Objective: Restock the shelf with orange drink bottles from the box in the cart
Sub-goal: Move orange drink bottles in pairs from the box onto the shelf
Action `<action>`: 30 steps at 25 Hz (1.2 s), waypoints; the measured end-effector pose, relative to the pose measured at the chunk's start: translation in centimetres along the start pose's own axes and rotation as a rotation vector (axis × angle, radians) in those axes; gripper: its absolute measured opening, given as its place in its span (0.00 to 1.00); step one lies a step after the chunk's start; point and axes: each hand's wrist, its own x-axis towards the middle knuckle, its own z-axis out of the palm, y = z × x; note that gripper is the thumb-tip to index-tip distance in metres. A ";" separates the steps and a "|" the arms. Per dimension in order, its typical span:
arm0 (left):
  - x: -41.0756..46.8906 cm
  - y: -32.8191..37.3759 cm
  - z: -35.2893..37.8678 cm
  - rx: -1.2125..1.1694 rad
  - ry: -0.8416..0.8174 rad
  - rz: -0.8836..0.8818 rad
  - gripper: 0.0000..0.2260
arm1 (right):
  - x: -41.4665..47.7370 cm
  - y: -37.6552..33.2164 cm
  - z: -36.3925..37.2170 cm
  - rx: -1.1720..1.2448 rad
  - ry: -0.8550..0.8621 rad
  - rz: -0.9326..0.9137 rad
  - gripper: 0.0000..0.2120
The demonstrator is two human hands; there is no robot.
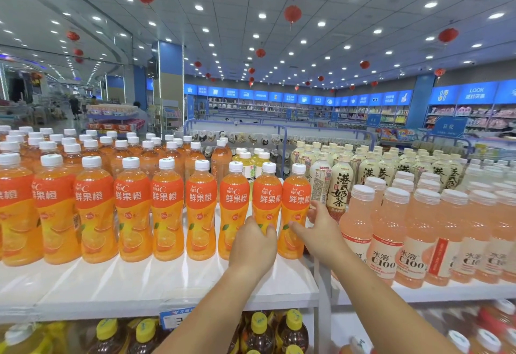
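A front row of orange drink bottles (201,208) with white caps stands on the white top shelf (139,284), with several more rows behind. My left hand (252,244) is wrapped around the lower body of the second bottle from the right (267,197). My right hand (318,231) holds the rightmost orange bottle (296,200), thumb across its front and fingers round its right side. Both bottles stand upright on the shelf, in line with the row. The box and the cart are out of view.
Cream milk-tea bottles (339,186) stand right behind my right hand. Pale pink C100 bottles (388,242) fill the neighbouring shelf on the right. Yellow-capped bottles (258,331) sit on the shelf below. A price tag (174,316) hangs on the shelf edge.
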 end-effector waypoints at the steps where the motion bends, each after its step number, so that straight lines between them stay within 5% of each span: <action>1: -0.2 0.1 -0.3 -0.004 -0.011 -0.008 0.15 | -0.3 -0.1 0.0 -0.018 0.008 -0.017 0.27; 10: -3.5 -1.0 -4.6 -0.201 -0.326 0.079 0.23 | -5.9 -1.5 0.1 -0.142 -0.006 -0.027 0.27; 16: -6.3 -1.6 -8.0 -0.263 -0.540 0.234 0.15 | -11.7 -4.1 1.2 -0.120 0.056 0.001 0.20; 20: -8.7 -2.6 -8.4 -0.271 -0.651 0.297 0.23 | -16.5 -4.0 1.6 -0.188 0.131 0.083 0.21; 24: -11.9 -3.7 -7.6 -0.292 -0.792 0.319 0.14 | -21.8 -1.7 1.1 -0.209 0.207 0.233 0.22; 30: -18.5 -6.5 -3.4 -0.267 -1.025 0.273 0.25 | -32.7 2.2 -1.5 -0.184 0.312 0.470 0.23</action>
